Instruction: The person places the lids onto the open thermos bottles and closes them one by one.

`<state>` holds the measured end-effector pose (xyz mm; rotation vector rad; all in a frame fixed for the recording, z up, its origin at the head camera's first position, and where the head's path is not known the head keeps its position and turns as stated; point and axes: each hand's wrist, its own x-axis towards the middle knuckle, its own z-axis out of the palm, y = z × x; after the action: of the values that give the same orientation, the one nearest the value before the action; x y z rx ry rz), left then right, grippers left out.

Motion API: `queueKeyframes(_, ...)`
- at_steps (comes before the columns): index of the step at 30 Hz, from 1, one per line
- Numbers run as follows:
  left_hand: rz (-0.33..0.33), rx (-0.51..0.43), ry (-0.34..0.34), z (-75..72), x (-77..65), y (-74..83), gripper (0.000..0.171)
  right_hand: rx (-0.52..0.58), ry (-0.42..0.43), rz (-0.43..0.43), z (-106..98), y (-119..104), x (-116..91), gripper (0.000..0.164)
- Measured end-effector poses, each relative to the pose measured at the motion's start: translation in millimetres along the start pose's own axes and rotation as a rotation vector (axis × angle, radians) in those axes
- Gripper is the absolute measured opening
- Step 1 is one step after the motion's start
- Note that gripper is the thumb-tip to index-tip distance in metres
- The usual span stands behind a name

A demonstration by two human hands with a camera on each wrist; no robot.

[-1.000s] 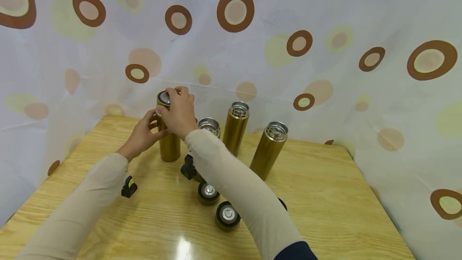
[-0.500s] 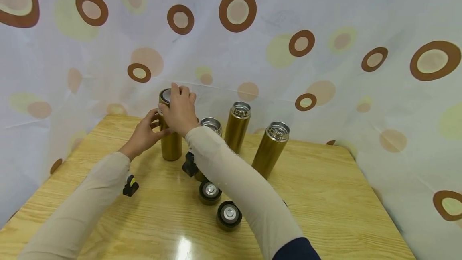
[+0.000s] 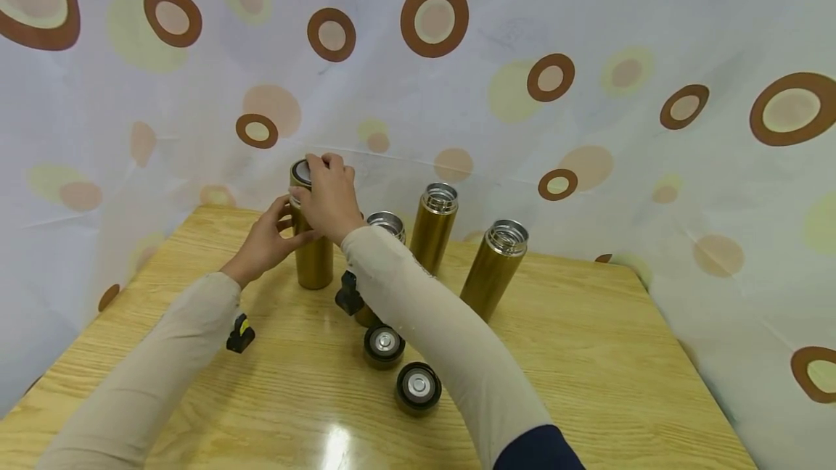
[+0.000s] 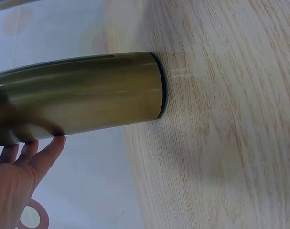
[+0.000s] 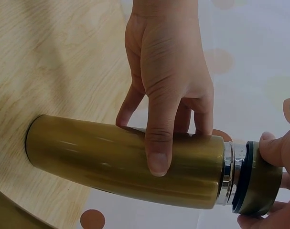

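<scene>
A gold thermos bottle (image 3: pixel 315 267) stands upright on the table at the left in the head view. My left hand (image 3: pixel 264 241) grips its body, thumb on one side and fingers on the other. At the top, my right hand (image 3: pixel 332 198) holds the dark-rimmed lid (image 5: pixel 262 183) by its edge. In the right wrist view a band of silver neck (image 5: pixel 229 172) shows between lid and body, and the lid sits slightly tilted there. The left wrist view shows the bottle's lower body (image 4: pixel 111 90) and its dark base on the wood.
Three lidless gold bottles stand to the right: one (image 3: pixel 387 222) partly behind my right sleeve, one (image 3: pixel 432 238) farther back, one (image 3: pixel 493 274) rightmost. Two lids, a nearer one (image 3: pixel 418 389) and a farther one (image 3: pixel 384 345), lie underside up on the wooden table (image 3: pixel 588 354). A patterned cloth (image 3: pixel 496 136) hangs behind.
My right fingers have shifted their hold around the lid, while the left hand keeps its grip. The whole head view has drifted slightly. A dark edge beside the right sleeve is now hidden.
</scene>
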<state>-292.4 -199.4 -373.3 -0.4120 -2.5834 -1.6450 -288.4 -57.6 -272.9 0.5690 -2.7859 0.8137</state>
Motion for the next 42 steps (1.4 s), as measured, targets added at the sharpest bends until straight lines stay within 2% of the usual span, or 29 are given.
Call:
queueKeyframes(19,0.01,-0.008,0.005,1.6,1.6,-3.6,0.072,-0.031,-0.051,-0.023,6.2,3.5,2.8,0.052)
queueKeyframes(26,0.022,-0.015,0.001,1.8,0.3,-4.2,0.074,-0.084,-0.064,-0.06,1.5,5.2,4.3,0.052)
queueKeyframes(31,0.025,-0.006,-0.003,2.2,-1.5,-3.2,0.077,-0.096,-0.12,-0.087,-5.6,5.4,7.3,0.051)
queueKeyframes(38,0.032,-0.004,0.004,2.8,-0.8,-2.6,0.076,-0.117,-0.252,-0.167,-18.5,6.9,14.5,0.047)
queueKeyframes(42,0.034,-0.006,0.008,3.3,-1.1,-2.9,0.075,-0.133,-0.277,-0.194,-20.2,8.8,17.1,0.047)
